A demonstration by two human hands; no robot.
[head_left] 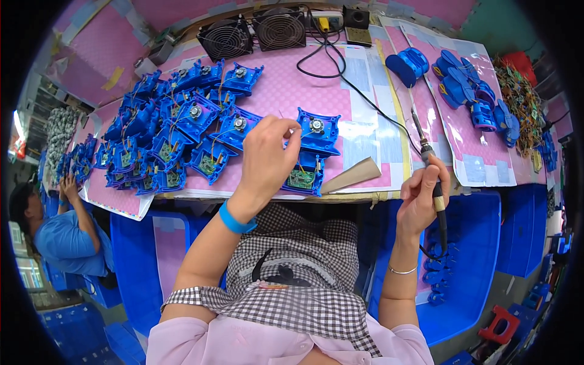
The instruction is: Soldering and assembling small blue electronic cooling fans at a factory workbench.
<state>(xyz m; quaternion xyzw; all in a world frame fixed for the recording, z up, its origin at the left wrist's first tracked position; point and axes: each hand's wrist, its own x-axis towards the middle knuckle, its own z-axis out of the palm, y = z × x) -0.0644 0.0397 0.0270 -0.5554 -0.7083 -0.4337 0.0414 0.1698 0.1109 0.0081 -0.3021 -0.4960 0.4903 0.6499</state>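
My right hand (423, 198) is wrapped round a soldering iron (426, 146), its metal tip pointing up and away over the table. My left hand (267, 159), with a blue band at the wrist, is closed in a pinch just left of a blue plastic housing (325, 137). What its fingertips hold is too small to make out. The housing has a round silver part (316, 125) in its upper half. A green circuit board (300, 179) sits in its lower half, nearest me. A brown cardboard piece (353, 175) lies to the right of this housing.
Many similar blue housings (182, 115) are heaped at the left. Two black fans (279, 29) stand at the back. Blue assemblies (459, 85) and tangled wired boards (520, 103) lie at the right. Blue bins (480, 267) flank me below the table edge. A co-worker (70, 234) works far left.
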